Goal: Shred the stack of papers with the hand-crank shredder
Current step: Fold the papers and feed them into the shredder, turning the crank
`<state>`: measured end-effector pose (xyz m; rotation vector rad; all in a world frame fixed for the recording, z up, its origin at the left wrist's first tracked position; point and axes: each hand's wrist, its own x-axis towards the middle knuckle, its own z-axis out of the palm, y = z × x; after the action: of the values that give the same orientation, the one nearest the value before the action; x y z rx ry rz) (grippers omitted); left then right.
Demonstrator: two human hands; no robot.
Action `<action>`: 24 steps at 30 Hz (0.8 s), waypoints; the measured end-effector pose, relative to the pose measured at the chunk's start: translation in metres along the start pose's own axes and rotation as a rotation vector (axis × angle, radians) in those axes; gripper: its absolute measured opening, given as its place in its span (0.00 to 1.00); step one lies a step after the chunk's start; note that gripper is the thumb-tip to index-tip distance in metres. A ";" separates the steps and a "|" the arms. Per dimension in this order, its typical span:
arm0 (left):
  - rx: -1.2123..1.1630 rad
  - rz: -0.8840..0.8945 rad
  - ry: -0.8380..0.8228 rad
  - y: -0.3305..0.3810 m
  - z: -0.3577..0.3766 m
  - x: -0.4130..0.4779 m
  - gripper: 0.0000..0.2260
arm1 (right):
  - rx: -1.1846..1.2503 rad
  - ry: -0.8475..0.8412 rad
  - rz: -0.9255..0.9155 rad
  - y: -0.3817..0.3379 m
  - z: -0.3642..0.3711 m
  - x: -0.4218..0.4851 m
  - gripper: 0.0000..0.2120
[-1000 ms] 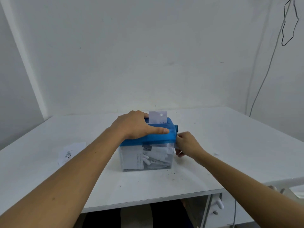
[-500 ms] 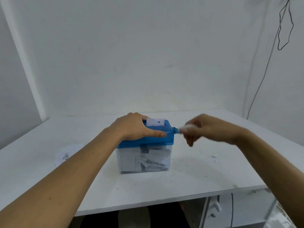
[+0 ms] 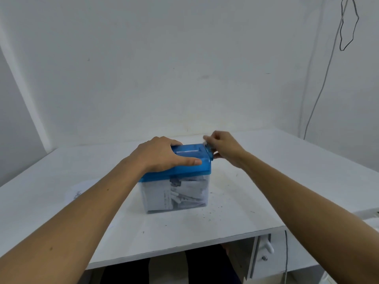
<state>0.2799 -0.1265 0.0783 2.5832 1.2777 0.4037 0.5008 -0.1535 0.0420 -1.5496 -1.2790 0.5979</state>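
The hand-crank shredder has a blue lid on a clear bin full of white paper strips. It stands in the middle of the white table. My left hand lies over the lid's left half, thumb along the front edge, fingers curled over the back edge. My right hand pinches the crank handle at the lid's right end. Only a thin white edge of paper shows in the feed slot.
A sheet of paper with small dark print lies on the table to the left. Dark crumbs speckle the tabletop right of the bin. A cable hangs down the right wall. A drawer unit sits under the table's right side.
The paper standing out of the slot has sunk down almost fully into the shredder. My right hand has swung with the crank from below the lid's right end up to its top.
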 end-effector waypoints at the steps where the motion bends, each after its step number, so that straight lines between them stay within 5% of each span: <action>1: 0.004 0.002 0.005 0.000 0.000 0.000 0.37 | -0.018 -0.007 0.030 0.006 0.005 -0.002 0.14; 10: 0.018 -0.021 0.024 -0.003 0.003 0.002 0.45 | -0.235 -0.165 0.173 0.026 0.016 -0.049 0.14; 16: -0.004 -0.031 -0.005 0.000 0.002 0.002 0.46 | -0.051 -0.367 0.286 0.021 -0.014 -0.081 0.21; 20: 0.005 -0.046 -0.015 0.003 -0.001 0.002 0.47 | -0.067 -0.560 0.125 -0.003 -0.035 -0.086 0.14; 24: 0.008 -0.049 -0.032 0.002 -0.001 0.002 0.48 | -0.280 -0.547 -0.047 -0.039 -0.056 -0.082 0.14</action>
<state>0.2825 -0.1259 0.0799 2.5490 1.3315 0.3473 0.5053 -0.2529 0.0809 -1.6346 -1.8694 0.8802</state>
